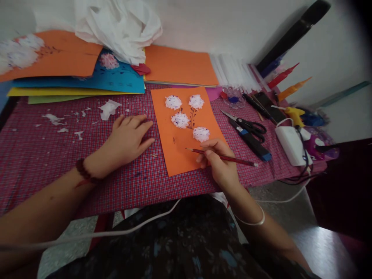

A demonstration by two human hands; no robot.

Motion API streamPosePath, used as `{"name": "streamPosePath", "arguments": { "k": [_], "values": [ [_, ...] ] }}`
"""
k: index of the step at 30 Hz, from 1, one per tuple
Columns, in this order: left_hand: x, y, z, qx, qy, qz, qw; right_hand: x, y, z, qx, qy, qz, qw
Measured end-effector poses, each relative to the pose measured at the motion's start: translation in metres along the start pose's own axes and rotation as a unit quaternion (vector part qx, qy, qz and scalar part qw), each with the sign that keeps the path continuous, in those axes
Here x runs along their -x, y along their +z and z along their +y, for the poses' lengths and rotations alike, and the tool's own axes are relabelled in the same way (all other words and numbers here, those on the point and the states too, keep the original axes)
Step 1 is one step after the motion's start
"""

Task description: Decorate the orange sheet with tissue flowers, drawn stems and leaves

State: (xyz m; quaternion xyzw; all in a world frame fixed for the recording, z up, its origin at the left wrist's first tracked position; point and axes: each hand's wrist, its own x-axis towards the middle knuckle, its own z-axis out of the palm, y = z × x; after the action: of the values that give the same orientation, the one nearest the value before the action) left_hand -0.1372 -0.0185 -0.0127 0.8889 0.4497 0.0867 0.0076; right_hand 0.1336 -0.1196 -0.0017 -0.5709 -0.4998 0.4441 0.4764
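Observation:
An orange paper sheet [180,143] lies on the red checked cloth [43,155], with several white tissue flowers [180,120] and a drawn stem on it. My right hand [219,162] is closed on a thin red paintbrush [232,159] whose tip rests over the lower part of the sheet. My left hand [128,139] lies flat on the cloth, fingers stretched out, just left of the sheet's edge and holding nothing.
Black scissors [250,126], a blue-ended cutter [255,145], a white charger with cable [290,143], a glue gun [295,114] and paint bottles [283,75] sit to the right. Stacked coloured sheets [87,77] and crumpled white tissue [122,27] lie at the back. Paper scraps [109,108] litter the left.

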Motion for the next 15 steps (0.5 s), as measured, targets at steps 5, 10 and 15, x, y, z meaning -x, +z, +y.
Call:
{"name": "streamPosePath", "arguments": {
  "k": [5,10,15],
  "values": [
    [-0.003,0.004,-0.012,-0.006,-0.004,-0.013,1.000,0.013,-0.006,-0.001,-0.015,0.020,0.003,1.000],
    [-0.003,0.001,-0.004,-0.008,0.001,-0.021,1.000,0.018,0.006,-0.001,0.014,0.013,0.031,0.999],
    [-0.003,-0.004,0.002,-0.018,0.003,-0.029,0.999,0.016,0.016,0.001,0.037,0.008,0.011,0.999]
  ]
}}
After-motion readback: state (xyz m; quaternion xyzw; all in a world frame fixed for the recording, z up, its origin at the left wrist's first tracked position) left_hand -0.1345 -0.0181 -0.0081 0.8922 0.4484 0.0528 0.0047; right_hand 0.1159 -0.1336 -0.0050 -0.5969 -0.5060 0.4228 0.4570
